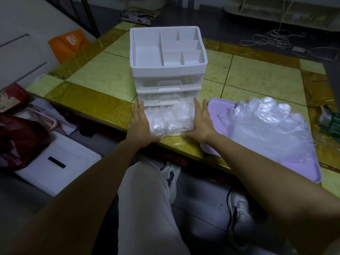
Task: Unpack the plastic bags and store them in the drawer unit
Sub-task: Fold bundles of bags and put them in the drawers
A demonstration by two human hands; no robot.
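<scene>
Your left hand (pixel 141 124) and right hand (pixel 200 122) lie flat against the two sides of the open bottom drawer (pixel 176 133) at the centre of the frame, fingers straight. Plastic bags (pixel 171 116) fill that drawer. Above it rises the white drawer unit (pixel 168 70). At the right, a purple tray (pixel 218 107) carries crumpled clear plastic (pixel 266 124).

Editor: Where are the hands?

Photographer: Both bare forearms reach forward. The left hand (pixel 142 124) and right hand (pixel 200 122) stand on edge, palms facing, with the drawer (pixel 171 118) between the fingers (pixel 141 108).

Editor: Gripping?

Photographer: No curl. The fingers lie straight and close together, pointing away from the body, flat against the drawer's two sides. The wrists are straight and about level. The left arm (pixel 82 196) comes in from the lower left, the right arm (pixel 266 166) from the lower right. The thumbs sit behind the fingers, too blurred to read.
</scene>
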